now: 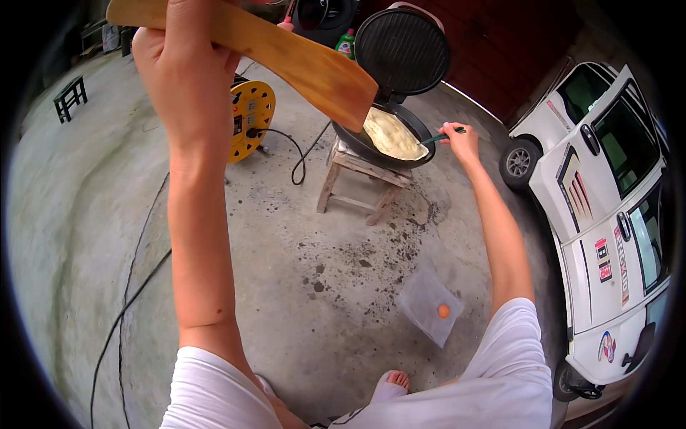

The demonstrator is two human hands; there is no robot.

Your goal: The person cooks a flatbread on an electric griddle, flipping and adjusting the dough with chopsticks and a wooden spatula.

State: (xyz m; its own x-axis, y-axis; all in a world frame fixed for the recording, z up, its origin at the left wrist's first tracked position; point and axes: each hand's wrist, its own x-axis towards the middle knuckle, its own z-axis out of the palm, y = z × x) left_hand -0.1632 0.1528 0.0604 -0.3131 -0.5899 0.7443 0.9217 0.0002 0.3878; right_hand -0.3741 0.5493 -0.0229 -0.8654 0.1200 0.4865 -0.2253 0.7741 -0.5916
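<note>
My left hand (187, 68) is raised high and grips a long wooden spatula (286, 61), whose broad blade ends just above the pan's near rim. My right hand (463, 141) reaches out to the right edge of a black electric griddle pan (357, 141) and holds a thin green-handled tool (441, 134) that touches the pale flatbread (393, 134) lying in the pan. The pan's ribbed lid (401, 50) stands open behind it. The pan rests on a small wooden stool (357, 179).
A yellow cable reel (251, 118) stands left of the stool, its black cord running across the concrete floor. A clear plastic bag with an orange item (432, 307) lies near my feet. A white car (607, 207) is parked at right. A green bottle (346, 43) stands behind the pan.
</note>
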